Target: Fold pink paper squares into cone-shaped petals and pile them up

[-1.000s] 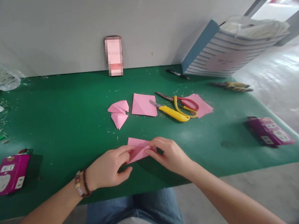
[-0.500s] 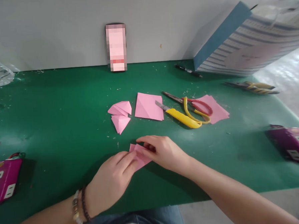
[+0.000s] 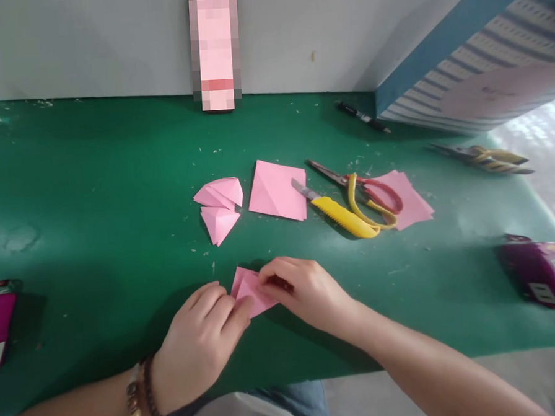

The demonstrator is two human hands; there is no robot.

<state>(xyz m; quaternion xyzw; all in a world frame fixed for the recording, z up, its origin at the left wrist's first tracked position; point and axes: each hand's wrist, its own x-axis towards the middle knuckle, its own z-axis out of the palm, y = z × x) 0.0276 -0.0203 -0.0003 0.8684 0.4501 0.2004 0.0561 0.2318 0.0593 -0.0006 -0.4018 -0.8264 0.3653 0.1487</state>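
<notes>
A small piece of pink folded paper (image 3: 253, 296) lies low over the green table between my hands. My left hand (image 3: 204, 330) grips its left side, thumb along the near edge and fingers behind. My right hand (image 3: 304, 287) pinches the right side between thumb and forefinger. Just beyond are folded pink paper pieces (image 3: 221, 195) with pointed corners, and to their right a square of pink paper (image 3: 277, 192) with a diagonal crease. The tip of a yellow-handled utility knife (image 3: 345, 217) rests on that square.
Scissors (image 3: 372, 194) with red and yellow handles lie on more pink sheets (image 3: 410, 201). Farther off are a black pen (image 3: 363, 116), pliers (image 3: 484, 158), a striped paper bag (image 3: 475, 67) and a blurred-out phone (image 3: 215, 50) against the wall. Purple power strips (image 3: 548, 271) sit at both sides.
My left fingers have shifted left and my right fingers now pinch the paper's upper right, leaving more of it visible. The head view has tilted down slightly.
</notes>
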